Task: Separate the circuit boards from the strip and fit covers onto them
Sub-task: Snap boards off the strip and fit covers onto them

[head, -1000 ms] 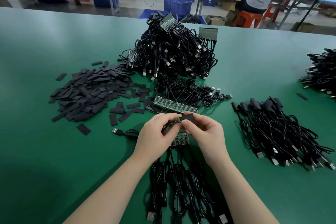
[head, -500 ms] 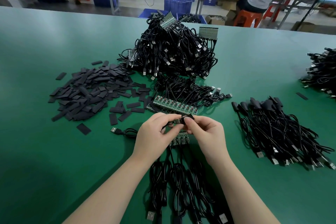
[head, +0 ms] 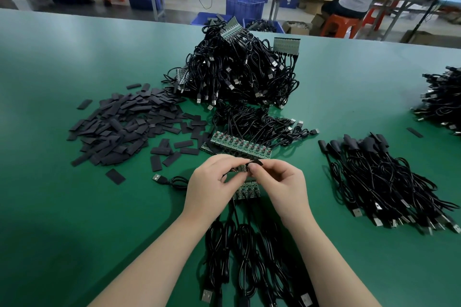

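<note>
Green desk [head: 74,207], cable heaps around. Above it the left hand [head: 212,189] pinches a small circuit board [head: 241,168] — the right hand [head: 282,182] pinches a black cover [head: 257,162] at the board's right end, long axes seemingly aligned.

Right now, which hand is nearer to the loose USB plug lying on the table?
Left. The left hand sits just right of the USB plug; the right hand is farther right, beyond the left hand.

Fingers hide most of the pinched board [head: 241,168].
</note>
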